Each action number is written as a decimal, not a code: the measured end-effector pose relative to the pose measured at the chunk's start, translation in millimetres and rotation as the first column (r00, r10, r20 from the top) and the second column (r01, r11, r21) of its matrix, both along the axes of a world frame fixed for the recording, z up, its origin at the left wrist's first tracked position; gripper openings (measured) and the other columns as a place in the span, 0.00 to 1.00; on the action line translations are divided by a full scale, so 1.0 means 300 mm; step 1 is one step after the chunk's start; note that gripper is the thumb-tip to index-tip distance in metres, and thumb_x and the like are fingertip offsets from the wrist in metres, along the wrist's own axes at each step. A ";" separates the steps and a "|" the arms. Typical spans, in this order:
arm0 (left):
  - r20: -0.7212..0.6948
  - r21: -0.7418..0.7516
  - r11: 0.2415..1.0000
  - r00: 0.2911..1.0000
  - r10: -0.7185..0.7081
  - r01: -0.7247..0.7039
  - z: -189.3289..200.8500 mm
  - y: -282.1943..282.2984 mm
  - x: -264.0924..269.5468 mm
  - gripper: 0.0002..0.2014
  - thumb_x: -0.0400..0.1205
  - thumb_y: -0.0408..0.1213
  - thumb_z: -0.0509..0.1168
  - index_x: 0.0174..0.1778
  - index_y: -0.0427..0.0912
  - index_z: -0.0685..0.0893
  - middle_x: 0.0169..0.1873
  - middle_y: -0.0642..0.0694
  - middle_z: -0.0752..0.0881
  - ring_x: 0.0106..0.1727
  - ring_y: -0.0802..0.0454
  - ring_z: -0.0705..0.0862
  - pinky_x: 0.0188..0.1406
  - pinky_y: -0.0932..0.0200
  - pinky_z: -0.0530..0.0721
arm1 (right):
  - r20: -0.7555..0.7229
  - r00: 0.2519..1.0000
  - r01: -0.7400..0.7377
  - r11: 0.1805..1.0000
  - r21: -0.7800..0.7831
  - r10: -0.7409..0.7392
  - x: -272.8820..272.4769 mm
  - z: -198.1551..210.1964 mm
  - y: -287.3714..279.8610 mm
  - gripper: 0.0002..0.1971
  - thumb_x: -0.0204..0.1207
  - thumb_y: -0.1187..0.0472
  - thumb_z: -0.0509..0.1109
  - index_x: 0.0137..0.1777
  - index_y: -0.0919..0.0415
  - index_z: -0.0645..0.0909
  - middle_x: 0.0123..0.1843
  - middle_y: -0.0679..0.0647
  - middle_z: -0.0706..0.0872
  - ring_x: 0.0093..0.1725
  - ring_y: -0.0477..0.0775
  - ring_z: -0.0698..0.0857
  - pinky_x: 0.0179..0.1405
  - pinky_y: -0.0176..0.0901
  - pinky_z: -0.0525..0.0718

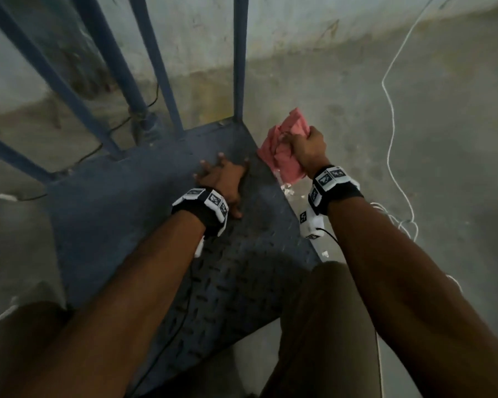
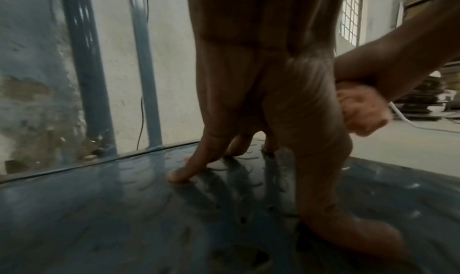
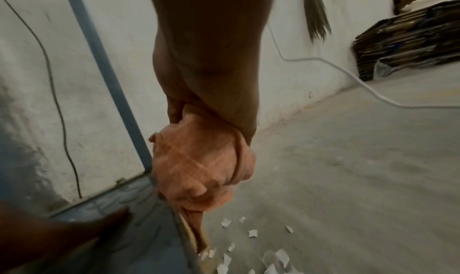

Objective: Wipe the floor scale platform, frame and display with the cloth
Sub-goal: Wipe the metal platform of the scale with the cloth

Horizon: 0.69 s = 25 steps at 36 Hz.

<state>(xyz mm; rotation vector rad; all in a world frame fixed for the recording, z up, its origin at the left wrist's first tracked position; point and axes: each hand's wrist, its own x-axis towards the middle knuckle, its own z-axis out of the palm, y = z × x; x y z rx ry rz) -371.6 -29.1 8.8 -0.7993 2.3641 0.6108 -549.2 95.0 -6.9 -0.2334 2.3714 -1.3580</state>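
A person crouches over a blue floor scale, left hand [image 1: 223,179] planted with fingers [image 2: 189,168] spread and straight on the ribbed steel platform [image 1: 144,214], fingertips touching the metal. The right hand [image 1: 306,152] is balled tight around a bunched pink cloth [image 1: 285,150], which sits at the platform's edge at about 2 o'clock from the left hand; its loose end hangs down along that edge. In the right wrist view the cloth [image 3: 199,166] fills the fist, a tail trailing beside the platform rim. The blue frame [image 1: 239,58] of upright bars rises from the platform's far side, from 10 to 12 o'clock, against a stained wall [image 1: 299,27]. White paper scraps [image 3: 251,233] lie on the concrete floor [image 1: 414,133] just beside the platform, below the cloth. A white cord [image 1: 390,116] snakes across the floor at 3 o'clock.
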 end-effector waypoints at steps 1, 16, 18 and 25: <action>0.013 0.014 0.999 0.999 0.032 -0.032 -0.005 -0.001 -0.018 0.83 0.42 0.45 0.91 0.87 0.66 0.41 0.86 0.34 0.32 0.82 0.13 0.39 0.74 0.11 0.50 | 0.001 1.000 -0.010 1.000 0.025 0.010 -0.022 -0.017 -0.012 0.26 0.71 0.53 0.75 0.68 0.62 0.80 0.57 0.56 0.86 0.53 0.58 0.84 0.43 0.39 0.77; -0.002 -0.020 1.000 1.000 0.009 -0.009 -0.007 0.003 -0.051 0.69 0.58 0.35 0.90 0.87 0.66 0.51 0.87 0.32 0.39 0.82 0.13 0.43 0.74 0.12 0.57 | 0.066 0.951 -0.296 0.950 -0.100 0.303 -0.065 -0.128 -0.328 0.18 0.83 0.51 0.67 0.71 0.51 0.82 0.58 0.49 0.86 0.54 0.44 0.87 0.50 0.33 0.79; -0.011 -0.019 1.000 1.000 0.004 -0.004 0.000 0.010 -0.047 0.73 0.54 0.34 0.91 0.87 0.67 0.50 0.87 0.32 0.39 0.82 0.13 0.43 0.73 0.12 0.57 | 0.150 0.940 -0.281 0.943 -0.177 0.308 -0.052 -0.138 -0.294 0.23 0.84 0.41 0.65 0.72 0.52 0.82 0.59 0.50 0.87 0.46 0.37 0.85 0.49 0.31 0.80; -0.009 -0.060 0.998 1.000 -0.017 0.017 0.013 0.023 -0.047 0.69 0.60 0.36 0.89 0.87 0.66 0.47 0.86 0.29 0.41 0.80 0.09 0.45 0.71 0.09 0.58 | 0.169 0.907 -0.364 0.919 -0.150 0.386 -0.046 -0.141 -0.170 0.31 0.77 0.48 0.68 0.78 0.61 0.78 0.70 0.45 0.83 0.65 0.43 0.84 0.75 0.42 0.79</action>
